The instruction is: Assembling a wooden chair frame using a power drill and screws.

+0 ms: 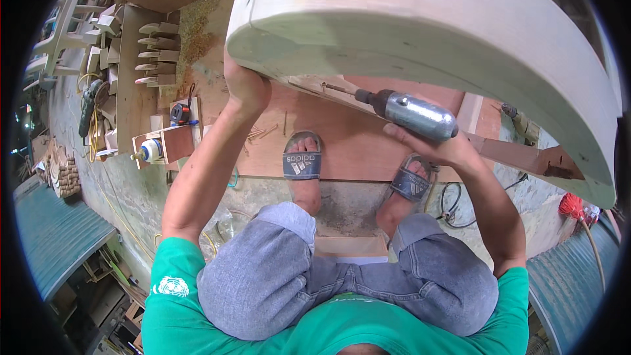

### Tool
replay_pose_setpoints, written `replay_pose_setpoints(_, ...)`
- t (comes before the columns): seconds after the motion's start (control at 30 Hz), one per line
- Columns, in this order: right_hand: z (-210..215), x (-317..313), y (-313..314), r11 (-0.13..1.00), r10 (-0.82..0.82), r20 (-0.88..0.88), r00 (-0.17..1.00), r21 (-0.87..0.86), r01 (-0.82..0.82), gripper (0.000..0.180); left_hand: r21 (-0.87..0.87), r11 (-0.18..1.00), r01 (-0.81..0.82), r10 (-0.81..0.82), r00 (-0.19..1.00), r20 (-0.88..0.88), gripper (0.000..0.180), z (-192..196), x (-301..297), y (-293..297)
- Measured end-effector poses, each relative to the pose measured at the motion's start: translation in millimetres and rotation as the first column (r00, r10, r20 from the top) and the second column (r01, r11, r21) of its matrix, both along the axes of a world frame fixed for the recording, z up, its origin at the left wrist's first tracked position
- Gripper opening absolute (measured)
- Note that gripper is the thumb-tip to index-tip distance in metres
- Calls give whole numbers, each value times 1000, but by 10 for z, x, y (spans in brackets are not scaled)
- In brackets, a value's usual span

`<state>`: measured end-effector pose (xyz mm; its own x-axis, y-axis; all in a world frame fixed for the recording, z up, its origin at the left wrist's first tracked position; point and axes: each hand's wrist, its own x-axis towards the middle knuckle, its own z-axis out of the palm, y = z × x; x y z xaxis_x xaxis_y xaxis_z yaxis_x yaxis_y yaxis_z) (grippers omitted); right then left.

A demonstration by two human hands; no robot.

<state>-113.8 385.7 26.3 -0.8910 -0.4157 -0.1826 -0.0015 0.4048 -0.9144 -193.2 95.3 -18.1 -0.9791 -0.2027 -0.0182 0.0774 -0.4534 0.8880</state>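
Note:
A large curved pale wooden piece fills the upper part of the view, its rounded end to the left. My left hand holds it from below at that end; its fingers are hidden behind the wood. My right hand is closed round a silver and black power driver, the thumb along its near side and most fingers hidden. The driver's long bit points up and left, close to a wooden strip under the curved piece. Whether the bit touches the wood I cannot tell.
Reddish boards lie under my sandalled feet. Several loose screws lie left of my feet, near a tape measure and a glue bottle. Shaped wooden parts stand further left. Another power tool and a black hose lie right.

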Motion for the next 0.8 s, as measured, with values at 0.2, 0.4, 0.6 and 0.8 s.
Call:
replay_pose_setpoints(0.2, -13, -51, -58, 999, -8, 25, 1000, -48, 9, 36, -1, 1000, -24, 24, 1000, 8, 45, -14, -9, -45)
replay_pose_setpoints(0.4, -115, -84, 1, 998, 6, -14, 1000, -63, -7, 35, 4, 1000, -14, 14, 1000, 15, 47, 15, -27, 11)
replay_pose_setpoints(0.6, -121, -54, -3, 996, 44, -60, 997, -70, -48, 33, -5, 1000, 2, -2, 1000, -5, 47, 45, -12, 42)
replay_pose_setpoints(0.8, -154, -57, -10, 992, 3, -22, 1000, -123, -6, 31, -22, 1000, 10, -11, 1000, -26, 45, 19, -30, 7)
